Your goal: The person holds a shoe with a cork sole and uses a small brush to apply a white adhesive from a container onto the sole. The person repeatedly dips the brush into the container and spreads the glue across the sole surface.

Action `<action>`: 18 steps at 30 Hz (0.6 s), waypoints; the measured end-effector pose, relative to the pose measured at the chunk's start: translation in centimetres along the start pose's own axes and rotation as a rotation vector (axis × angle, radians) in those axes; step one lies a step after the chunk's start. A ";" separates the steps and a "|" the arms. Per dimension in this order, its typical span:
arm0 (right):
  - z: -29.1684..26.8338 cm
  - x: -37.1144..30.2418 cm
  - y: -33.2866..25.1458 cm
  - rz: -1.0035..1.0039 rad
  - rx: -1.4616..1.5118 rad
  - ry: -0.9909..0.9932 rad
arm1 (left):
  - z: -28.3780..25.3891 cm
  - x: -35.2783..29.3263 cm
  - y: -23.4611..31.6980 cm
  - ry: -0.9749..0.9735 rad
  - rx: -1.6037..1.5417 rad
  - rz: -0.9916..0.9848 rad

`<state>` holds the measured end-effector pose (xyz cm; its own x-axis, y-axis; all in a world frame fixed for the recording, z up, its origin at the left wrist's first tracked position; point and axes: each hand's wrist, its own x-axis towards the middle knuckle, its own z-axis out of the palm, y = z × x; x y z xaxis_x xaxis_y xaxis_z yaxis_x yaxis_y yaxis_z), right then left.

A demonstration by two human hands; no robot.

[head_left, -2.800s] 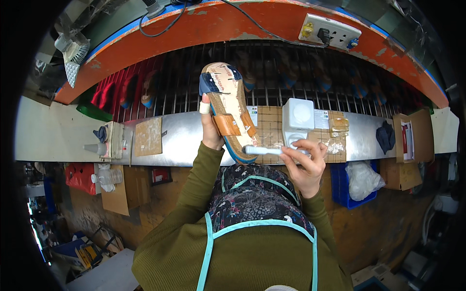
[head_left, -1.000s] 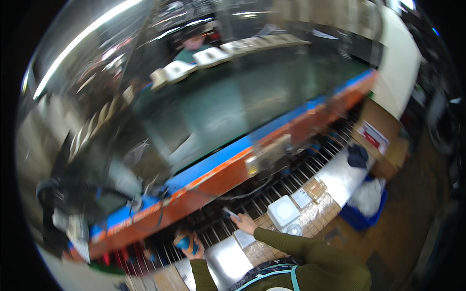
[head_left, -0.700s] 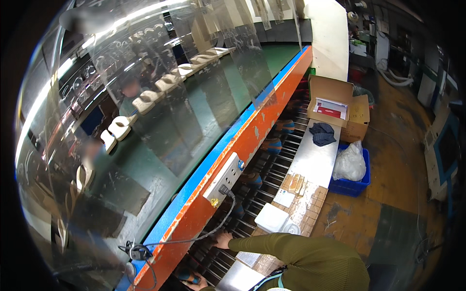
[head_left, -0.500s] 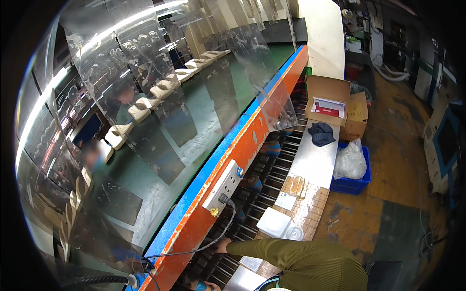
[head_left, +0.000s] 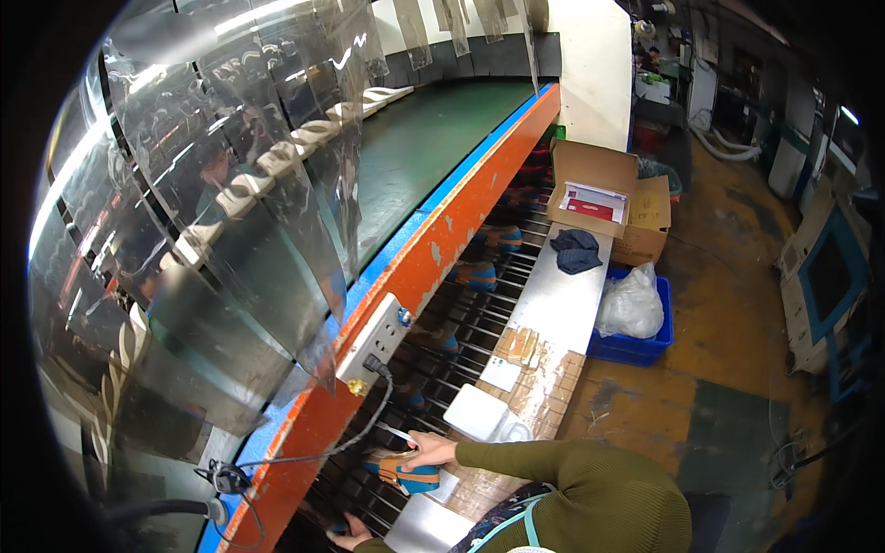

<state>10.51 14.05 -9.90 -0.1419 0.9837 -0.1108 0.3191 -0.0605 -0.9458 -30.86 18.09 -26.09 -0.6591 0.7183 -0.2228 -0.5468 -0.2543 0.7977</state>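
My right hand (head_left: pixel 431 450) is closed on a blue shoe (head_left: pixel 417 476) with a tan band, tilted above the metal rollers by the tray's edge. A thin pale strip (head_left: pixel 396 433) lies at its fingers; I cannot tell what it is. Lower down, my left hand (head_left: pixel 350 532) is over the rollers, thumb and fingers apart, with a small dark bluish patch between them that I cannot make out. Several more blue-and-tan shoes, such as this shoe (head_left: pixel 477 275), lie farther up the rollers (head_left: pixel 461 355).
An orange rail (head_left: pixel 429 267) with a socket strip (head_left: pixel 373 339) and cable borders a green belt (head_left: pixel 419 138) carrying pale shoe-shaped pieces. A metal ledge (head_left: pixel 553 286) holds a white lidded container (head_left: pixel 475 412) and dark cloth (head_left: pixel 576 251). An open carton (head_left: pixel 595 166) and blue bin (head_left: pixel 636 348) stand right.
The view has shifted. The blue-and-tan shoe now shows in my right hand, raised over the rollers. My left hand has come further into view at the lower edge.
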 end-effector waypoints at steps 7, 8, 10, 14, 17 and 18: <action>-5.6 -12.1 -0.8 -0.157 -0.015 -0.157 | 8.0 -28.9 0.6 -0.932 -0.119 -0.925; -6.0 -13.4 -0.8 -0.138 -0.040 -0.185 | 8.1 -30.9 0.7 -0.945 -0.228 -0.951; -6.9 -16.2 0.3 -0.109 -0.064 -0.149 | 4.7 -30.6 -1.9 -0.957 -0.304 -1.118; -10.2 -20.2 4.6 -0.013 -0.169 0.183 | 3.8 -34.6 -2.5 -0.869 -0.226 -1.069; -12.7 -22.6 7.5 -0.157 -0.560 0.462 | 5.2 -36.9 -0.1 -0.736 -0.286 -0.795; -13.6 -23.4 7.7 -0.104 -0.615 0.474 | 7.8 -37.9 2.2 -0.765 -0.328 -0.693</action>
<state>29.04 -7.11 -10.41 0.1716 0.9548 0.2428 0.8078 0.0047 -0.5894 -3.08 -4.63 -11.57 0.2810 0.9573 -0.0683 -0.8629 0.2831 0.4186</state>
